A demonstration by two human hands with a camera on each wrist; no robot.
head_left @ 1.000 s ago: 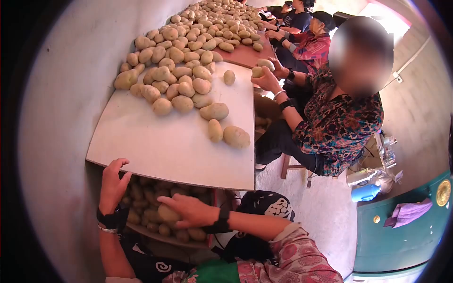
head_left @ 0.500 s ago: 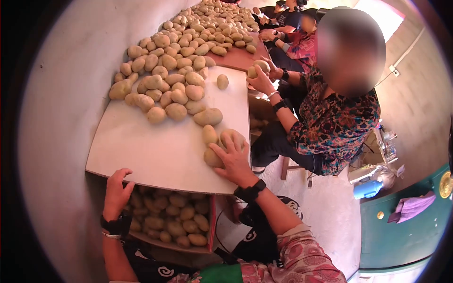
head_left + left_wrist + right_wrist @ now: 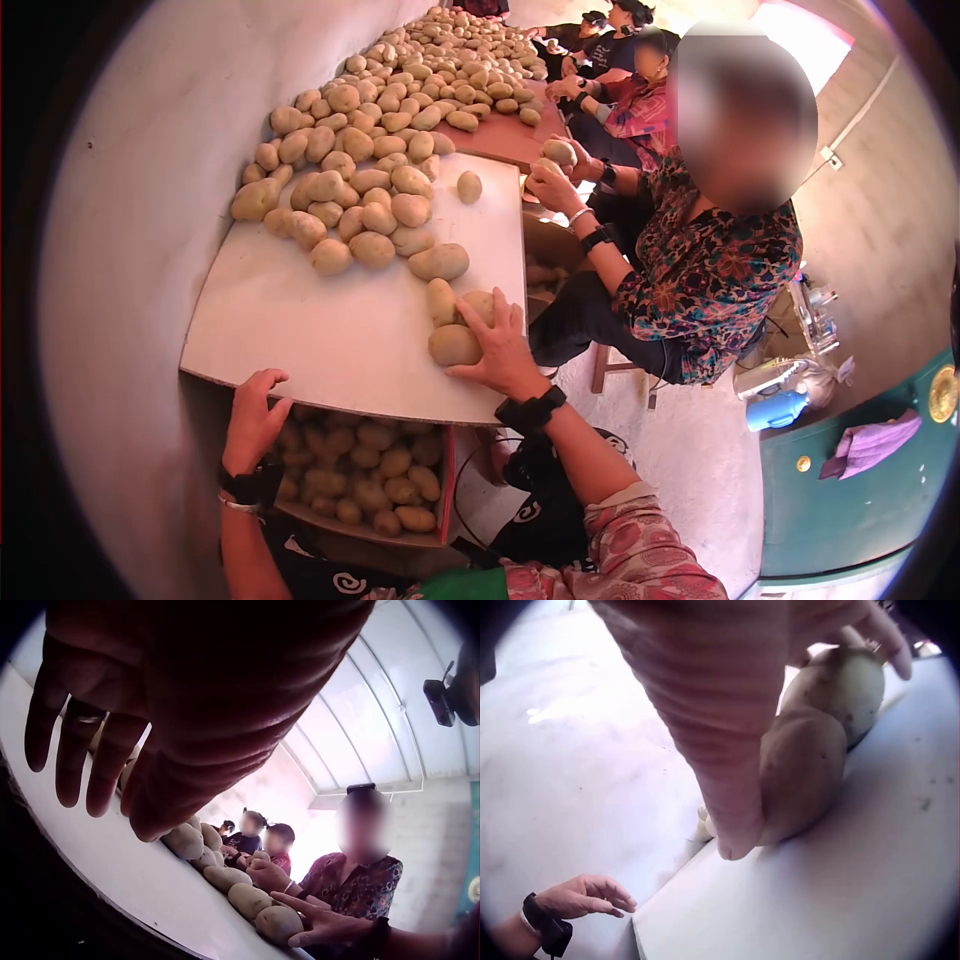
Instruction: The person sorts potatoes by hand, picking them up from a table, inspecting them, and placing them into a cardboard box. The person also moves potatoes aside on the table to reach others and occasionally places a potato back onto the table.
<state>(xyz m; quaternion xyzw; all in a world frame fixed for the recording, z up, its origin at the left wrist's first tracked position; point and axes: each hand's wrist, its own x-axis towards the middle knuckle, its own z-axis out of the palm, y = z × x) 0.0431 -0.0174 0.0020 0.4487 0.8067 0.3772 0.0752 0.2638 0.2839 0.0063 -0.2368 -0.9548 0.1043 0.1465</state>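
Observation:
My right hand (image 3: 500, 350) lies at the right side of the white tabletop (image 3: 300, 310), fingers spread over a small group of potatoes. In the right wrist view its straight thumb is against the side of the nearest potato (image 3: 806, 776), and the fingers stretch out past another potato (image 3: 844, 686). A narrower potato (image 3: 440, 302) lies beside them, and the large one behind is partly hidden by my fingers. At the tabletop's near left corner is my left hand (image 3: 255, 420), holding nothing, its fingers loosely extended near the edge.
A box of potatoes (image 3: 448, 490) stands under the near table edge. A large heap of potatoes (image 3: 400, 120) runs back along the wall. Across the right edge sits a person (image 3: 710, 270) holding potatoes, with other people farther back. A green cabinet (image 3: 850, 510) stands at right.
My right hand has moved from the box up to the tabletop, bringing a potato beside the two at the right edge. Its fingers have since spread. My left hand has stayed near the edge.

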